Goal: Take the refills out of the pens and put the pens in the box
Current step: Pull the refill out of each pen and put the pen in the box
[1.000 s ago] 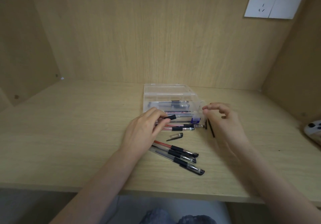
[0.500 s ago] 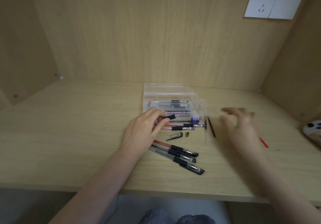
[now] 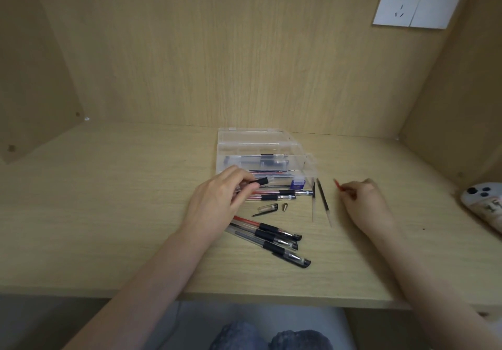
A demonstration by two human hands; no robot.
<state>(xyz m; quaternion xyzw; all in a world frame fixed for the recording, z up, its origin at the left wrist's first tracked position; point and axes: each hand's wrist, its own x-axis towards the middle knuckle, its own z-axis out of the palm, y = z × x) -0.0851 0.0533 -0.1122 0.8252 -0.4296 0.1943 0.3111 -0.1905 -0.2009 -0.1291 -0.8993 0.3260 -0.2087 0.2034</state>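
Fingers of our left hand [image 3: 217, 200] pinch an emptied pen barrel [image 3: 261, 181]; our right hand [image 3: 362, 200] pinches the red refill [image 3: 337, 184], laying it beside two black refills [image 3: 323, 200]. Beyond our left hand sits the box [image 3: 309, 163], where we judge the barrel goes next.

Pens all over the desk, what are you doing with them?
A person is pulling pens apart. The left hand holds a pen barrel in front of the clear box. The right hand pinches a red refill, low over the desk. Two black refills lie between the hands, and three capped pens wait nearer the person. Some pens are already in the box.
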